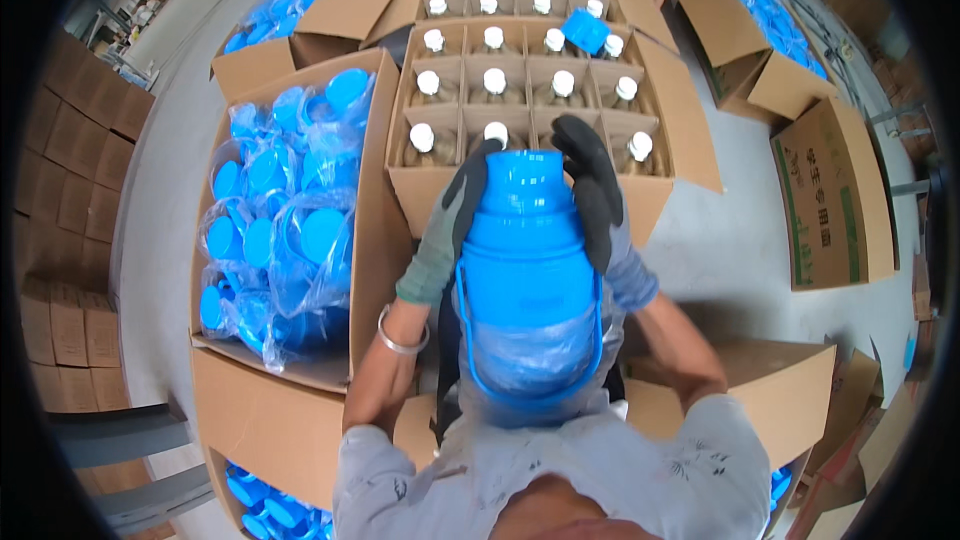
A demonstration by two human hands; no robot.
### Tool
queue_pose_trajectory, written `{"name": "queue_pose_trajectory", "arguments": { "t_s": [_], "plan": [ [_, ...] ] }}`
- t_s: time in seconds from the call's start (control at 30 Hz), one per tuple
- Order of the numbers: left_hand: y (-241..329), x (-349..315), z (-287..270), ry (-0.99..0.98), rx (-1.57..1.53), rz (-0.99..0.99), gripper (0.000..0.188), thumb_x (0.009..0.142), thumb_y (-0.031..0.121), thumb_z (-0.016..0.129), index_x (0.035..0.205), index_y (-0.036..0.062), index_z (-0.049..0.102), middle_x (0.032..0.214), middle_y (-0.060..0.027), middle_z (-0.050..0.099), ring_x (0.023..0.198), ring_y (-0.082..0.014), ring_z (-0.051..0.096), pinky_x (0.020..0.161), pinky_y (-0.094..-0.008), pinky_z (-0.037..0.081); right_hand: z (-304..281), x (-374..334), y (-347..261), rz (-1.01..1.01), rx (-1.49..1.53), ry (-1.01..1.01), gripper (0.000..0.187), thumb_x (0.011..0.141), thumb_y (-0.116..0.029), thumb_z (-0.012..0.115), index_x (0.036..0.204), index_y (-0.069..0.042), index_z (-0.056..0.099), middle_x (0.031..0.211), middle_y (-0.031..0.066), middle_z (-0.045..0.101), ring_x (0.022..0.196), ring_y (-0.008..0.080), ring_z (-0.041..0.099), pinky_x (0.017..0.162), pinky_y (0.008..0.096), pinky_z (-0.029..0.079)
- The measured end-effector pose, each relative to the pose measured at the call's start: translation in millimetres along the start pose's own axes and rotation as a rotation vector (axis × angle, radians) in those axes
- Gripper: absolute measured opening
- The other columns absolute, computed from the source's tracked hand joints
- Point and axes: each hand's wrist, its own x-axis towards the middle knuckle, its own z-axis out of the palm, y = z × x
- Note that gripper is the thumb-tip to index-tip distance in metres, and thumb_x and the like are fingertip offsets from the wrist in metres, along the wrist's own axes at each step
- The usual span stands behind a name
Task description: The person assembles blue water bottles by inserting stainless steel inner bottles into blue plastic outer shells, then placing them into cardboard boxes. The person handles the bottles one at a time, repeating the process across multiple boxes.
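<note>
Head view: a glossy blue plastic flask-shaped container point(527, 285) with a stepped neck and thin blue hoop handle point(527, 402) is clamped between the hands, which are set apart on its opposite sides: gloved left hand point(462, 205) at left, gloved right hand point(598, 200) at right. The shell is judged light, stiff and slippery, more so at the clear film point(540, 350) below; hold is best taken at the shoulder. Beyond the fingertips, a brown cardboard divided carton point(415, 188) is met; left of the left hand, a brown cardboard carton point(387, 205) crowds closely. More room is offered by grey floor point(715, 240) right of the right hand.
</note>
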Motion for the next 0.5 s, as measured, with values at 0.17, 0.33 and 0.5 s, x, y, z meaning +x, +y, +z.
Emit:
{"name": "queue_pose_trajectory", "arguments": {
  "t_s": [0.17,0.33,0.5],
  "plan": [
    [4.3,-31.6,-58.5,0.478,-0.267,0.049,0.058,0.1,0.045,0.031,0.138,0.0024,0.038,0.131,-0.0118,0.051,0.117,-0.0247,0.053,0.105,-0.0391,0.038,-49.0,-27.9,1.1,0.37,-0.31,0.03,0.051,0.099,-0.028,0.038,0.144,-0.006,0.029,0.142,0.012,0.039,0.127,0.0214,0.044,0.103,0.0354,0.038],
    [-72.5,-50.9,-24.8,0.379,0.439,0.086,0.064,0.099,0.05,0.028,0.141,0.0024,0.033,0.134,-0.0134,0.048,0.121,-0.0256,0.049,0.106,-0.0361,0.036,-10.2,-49.2,12.9,0.213,-0.592,-0.325,0.058,0.094,-0.029,0.049,0.143,-0.005,0.03,0.142,0.0138,0.04,0.128,0.0251,0.042,0.106,0.0365,0.034],
    [-2.4,-28.2,-3.1,0.082,0.083,-0.107,0.065,0.099,0.05,0.029,0.142,0.0019,0.032,0.138,-0.0147,0.044,0.125,-0.027,0.044,0.108,-0.0371,0.033,5.2,-2.1,-27.7,0.401,0.017,-0.2,0.064,0.09,-0.032,0.058,0.142,-0.005,0.032,0.141,0.014,0.038,0.129,0.0258,0.038,0.107,0.0364,0.03]
  ]
}}
